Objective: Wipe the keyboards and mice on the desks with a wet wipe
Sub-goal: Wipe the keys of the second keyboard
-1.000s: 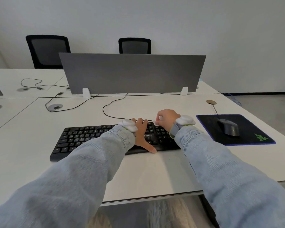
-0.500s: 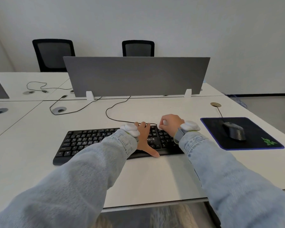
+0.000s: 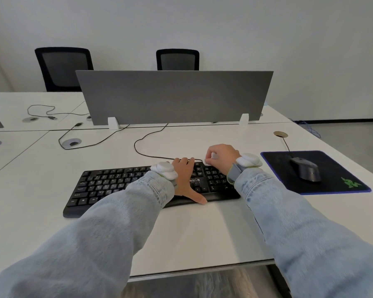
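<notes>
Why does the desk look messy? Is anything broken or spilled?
Nothing looks broken or spilled. The keyboard sits a little crooked on the desk, with the left hand resting on it and the right hand pinching a white wipe at its back edge. One loose cable lies unplugged on the far desk.

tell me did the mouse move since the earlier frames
No. The mouse sits at the same spot on the black mouse mat, behind its green logo; only the head camera's view shifted.

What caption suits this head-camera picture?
Left hand steadies black keyboard while right hand wipes it with wet wipe.
</notes>
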`<action>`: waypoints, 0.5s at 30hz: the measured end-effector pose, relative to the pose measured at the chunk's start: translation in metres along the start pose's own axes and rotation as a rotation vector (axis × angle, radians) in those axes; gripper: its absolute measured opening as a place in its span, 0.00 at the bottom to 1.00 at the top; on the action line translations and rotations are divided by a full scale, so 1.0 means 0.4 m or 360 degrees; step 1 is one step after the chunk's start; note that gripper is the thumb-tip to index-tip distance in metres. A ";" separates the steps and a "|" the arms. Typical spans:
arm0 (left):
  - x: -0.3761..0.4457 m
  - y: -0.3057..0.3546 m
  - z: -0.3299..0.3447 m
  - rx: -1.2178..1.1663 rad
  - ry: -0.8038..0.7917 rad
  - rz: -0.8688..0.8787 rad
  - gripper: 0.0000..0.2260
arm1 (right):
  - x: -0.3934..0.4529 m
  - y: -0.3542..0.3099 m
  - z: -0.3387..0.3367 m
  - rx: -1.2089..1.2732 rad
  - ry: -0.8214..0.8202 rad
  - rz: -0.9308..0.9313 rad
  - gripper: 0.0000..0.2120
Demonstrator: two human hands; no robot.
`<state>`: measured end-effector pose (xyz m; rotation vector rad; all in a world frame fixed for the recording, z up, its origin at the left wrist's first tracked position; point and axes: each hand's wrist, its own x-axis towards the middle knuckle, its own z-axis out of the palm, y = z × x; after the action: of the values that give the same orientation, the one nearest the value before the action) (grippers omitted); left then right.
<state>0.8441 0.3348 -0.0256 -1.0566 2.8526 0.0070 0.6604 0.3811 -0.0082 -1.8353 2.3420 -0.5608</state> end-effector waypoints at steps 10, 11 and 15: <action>0.073 -0.006 -0.004 -0.0032 -0.0026 0.0074 0.67 | 0.049 0.074 -0.021 -0.0048 0.0105 0.0179 0.03; 0.080 -0.005 -0.004 -0.0029 -0.0017 0.0076 0.67 | 0.053 0.057 -0.013 -0.0001 0.0093 0.0111 0.03; 0.101 0.000 0.000 -0.0095 -0.0001 0.0052 0.67 | 0.073 0.034 0.016 0.0064 -0.0064 -0.0058 0.02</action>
<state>0.8137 0.3084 -0.0295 -1.0203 2.8855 0.0954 0.6426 0.3544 -0.0151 -1.8580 2.2595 -0.5653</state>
